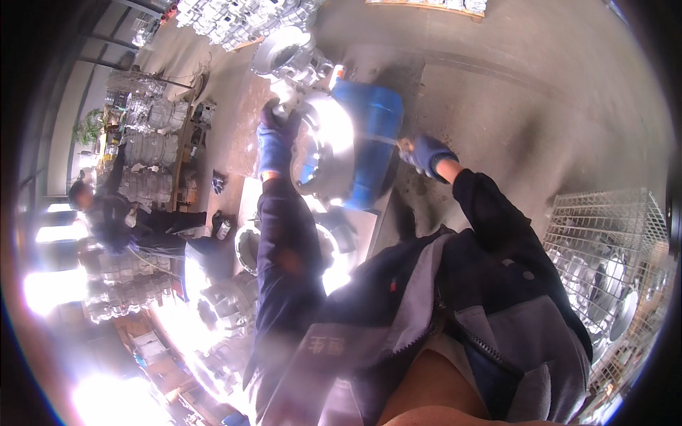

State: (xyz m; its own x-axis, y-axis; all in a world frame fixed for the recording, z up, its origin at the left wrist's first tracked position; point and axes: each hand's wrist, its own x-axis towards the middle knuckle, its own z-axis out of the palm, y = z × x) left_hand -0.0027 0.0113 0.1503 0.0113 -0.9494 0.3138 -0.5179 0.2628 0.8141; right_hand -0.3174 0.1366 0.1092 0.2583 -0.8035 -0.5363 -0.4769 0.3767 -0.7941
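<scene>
A large round silver metal casting (334, 131) with a flanged, open ring stands in front of me, washed out by glare. My left hand (277, 138), in a blue glove, is closed on the casting's upper left part. To the right, my right hand (430, 156), also gloved in blue, is wrapped round the tan handle (405, 144) of a thin, straight tool. Its pale shaft (376, 138) points left toward the casting's rim; whether its tip touches is lost in the glare. Behind the shaft stands a blue plastic drum (376, 106).
More castings (280, 53) lie beyond my left hand, with a large stack (241, 18) farther off. A wire mesh cage (604, 248) of metal parts stands at my right. Another person (135, 220) is at the left among stacked castings. A dark glove (219, 182) lies nearby.
</scene>
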